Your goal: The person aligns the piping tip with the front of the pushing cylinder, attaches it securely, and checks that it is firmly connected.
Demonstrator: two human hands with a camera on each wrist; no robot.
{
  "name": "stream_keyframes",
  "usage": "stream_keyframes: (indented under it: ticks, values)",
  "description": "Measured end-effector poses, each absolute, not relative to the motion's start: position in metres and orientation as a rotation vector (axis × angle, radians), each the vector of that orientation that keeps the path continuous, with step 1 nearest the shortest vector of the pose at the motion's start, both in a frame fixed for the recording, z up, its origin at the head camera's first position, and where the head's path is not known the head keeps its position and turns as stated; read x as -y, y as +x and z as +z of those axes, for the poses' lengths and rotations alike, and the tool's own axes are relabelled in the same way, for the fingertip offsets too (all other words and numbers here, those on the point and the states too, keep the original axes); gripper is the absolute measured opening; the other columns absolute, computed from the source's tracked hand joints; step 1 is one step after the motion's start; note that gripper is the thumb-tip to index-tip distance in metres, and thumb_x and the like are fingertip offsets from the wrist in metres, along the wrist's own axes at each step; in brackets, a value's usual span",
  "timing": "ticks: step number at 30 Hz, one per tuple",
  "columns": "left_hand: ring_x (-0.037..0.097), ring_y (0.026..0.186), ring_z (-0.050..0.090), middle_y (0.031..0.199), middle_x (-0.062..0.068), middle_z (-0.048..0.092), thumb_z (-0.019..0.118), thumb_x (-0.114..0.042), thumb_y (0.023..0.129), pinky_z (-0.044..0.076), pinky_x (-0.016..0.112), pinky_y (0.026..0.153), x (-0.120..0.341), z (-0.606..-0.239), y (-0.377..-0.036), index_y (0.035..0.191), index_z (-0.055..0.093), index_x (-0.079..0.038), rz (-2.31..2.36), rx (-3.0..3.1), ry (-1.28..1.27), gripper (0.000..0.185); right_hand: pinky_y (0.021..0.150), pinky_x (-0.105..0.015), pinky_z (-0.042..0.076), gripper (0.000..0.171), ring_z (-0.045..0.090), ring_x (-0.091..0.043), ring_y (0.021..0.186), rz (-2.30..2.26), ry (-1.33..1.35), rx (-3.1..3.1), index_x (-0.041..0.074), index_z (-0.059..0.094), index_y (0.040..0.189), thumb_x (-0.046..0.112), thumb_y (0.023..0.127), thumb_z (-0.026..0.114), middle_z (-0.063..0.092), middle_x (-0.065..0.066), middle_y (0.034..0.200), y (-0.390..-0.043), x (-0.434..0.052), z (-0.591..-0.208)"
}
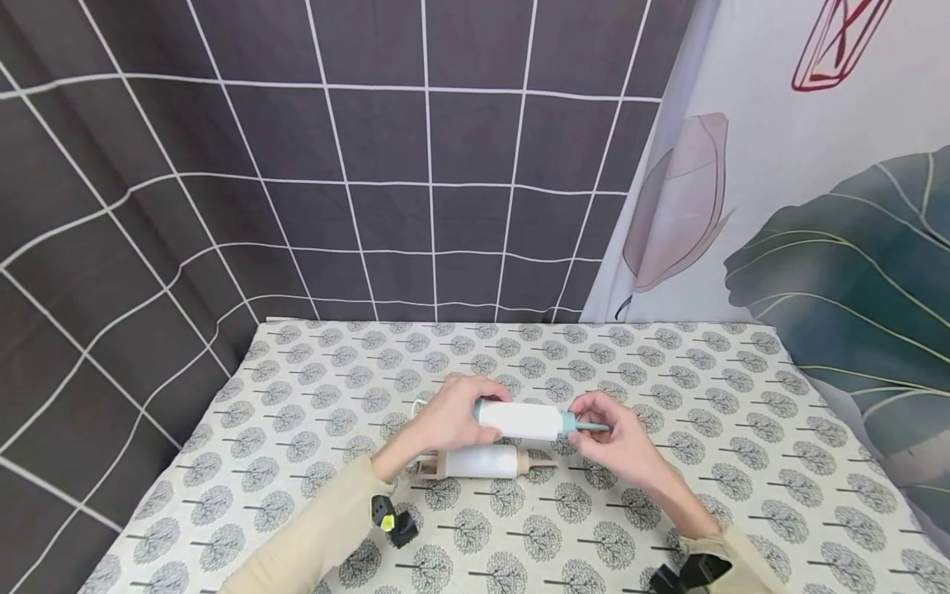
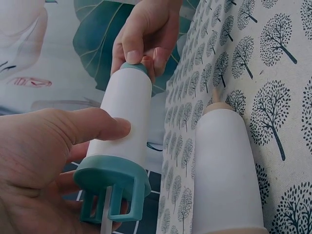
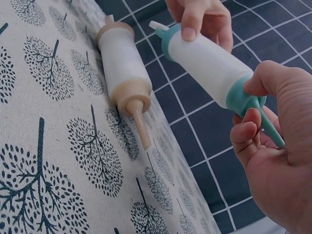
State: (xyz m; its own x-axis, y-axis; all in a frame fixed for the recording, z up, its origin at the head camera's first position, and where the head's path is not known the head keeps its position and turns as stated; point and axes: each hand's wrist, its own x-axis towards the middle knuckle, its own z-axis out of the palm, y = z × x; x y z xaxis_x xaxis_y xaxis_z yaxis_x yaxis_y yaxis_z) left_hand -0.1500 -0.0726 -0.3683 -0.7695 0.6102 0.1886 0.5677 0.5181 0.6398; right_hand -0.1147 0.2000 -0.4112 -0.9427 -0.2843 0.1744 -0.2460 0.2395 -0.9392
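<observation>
A pastry syringe [image 1: 523, 420] with a white barrel and teal ends is held level above the table between both hands. My left hand [image 1: 454, 412] grips the barrel near its rear end, thumb along the side; teal finger loops [image 2: 127, 197] and a pale plunger rod stick out behind. At the front, my right hand [image 1: 616, 439] pinches the teal collar [image 3: 237, 95], and the long teal nozzle [image 3: 270, 127] passes between the fingers toward the palm. A second syringe [image 1: 481, 462], white with beige ends, lies on the table just nearer to me, its nozzle pointing right.
A pale cloth with a tree print [image 1: 542, 536] covers the table. Behind and to the left hangs a dark curtain with white grid lines [image 1: 386, 206]. On the right hangs a white curtain with large leaves [image 1: 839, 272]. Cameras are strapped to both wrists.
</observation>
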Motion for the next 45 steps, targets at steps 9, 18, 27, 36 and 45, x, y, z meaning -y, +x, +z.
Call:
stream_keyframes:
  ticks: [9,18,27,36,45]
  values:
    - [0.015,0.089,0.062,0.104,0.002,0.071,0.082,0.001,0.071,0.05,0.038,0.081,0.0719,-0.3689,-0.1494,0.109,0.072,-0.008,1.096,-2.695,1.026,0.04,0.084,-0.031,0.056,0.03,0.066,-0.024,0.095,-1.853,-0.53,-2.472,-0.003,0.059,0.106,-0.009,0.079,0.069,0.067,-0.013,0.101,-0.1155,-0.1991,-0.4117]
    - [0.017,0.092,0.06,0.108,0.003,0.071,0.082,0.0,0.072,0.047,0.043,0.085,0.0716,-0.3677,-0.1463,0.113,0.071,-0.007,1.094,-2.709,1.0,0.043,0.083,-0.031,0.056,0.029,0.067,-0.023,0.095,-1.86,-0.51,-2.464,-0.005,0.06,0.107,-0.006,0.08,0.07,0.067,-0.015,0.102,-0.1161,-0.2006,-0.4137]
    - [0.019,0.093,0.061,0.109,0.006,0.07,0.083,-0.001,0.073,0.048,0.044,0.086,0.0714,-0.3685,-0.145,0.114,0.071,-0.005,1.079,-2.731,1.019,0.043,0.086,-0.03,0.055,0.03,0.067,-0.021,0.099,-1.866,-0.531,-2.435,-0.006,0.06,0.11,-0.003,0.083,0.073,0.067,-0.017,0.107,-0.1168,-0.2035,-0.4155]
    - [0.018,0.092,0.062,0.108,0.006,0.071,0.082,-0.002,0.074,0.05,0.041,0.084,0.0728,-0.3702,-0.1469,0.114,0.07,-0.004,1.064,-2.722,1.076,0.042,0.082,-0.034,0.057,0.029,0.068,-0.019,0.097,-1.895,-0.654,-2.434,-0.003,0.06,0.11,-0.006,0.083,0.072,0.068,-0.019,0.108,-0.1165,-0.2043,-0.4183]
    - [0.013,0.088,0.061,0.106,0.005,0.071,0.082,-0.002,0.074,0.048,0.042,0.085,0.072,-0.3706,-0.1473,0.113,0.071,-0.003,1.031,-2.734,1.102,0.041,0.078,-0.035,0.058,0.028,0.069,-0.022,0.093,-1.903,-0.674,-2.459,0.0,0.062,0.109,-0.004,0.083,0.073,0.07,-0.014,0.103,-0.117,-0.2025,-0.419]
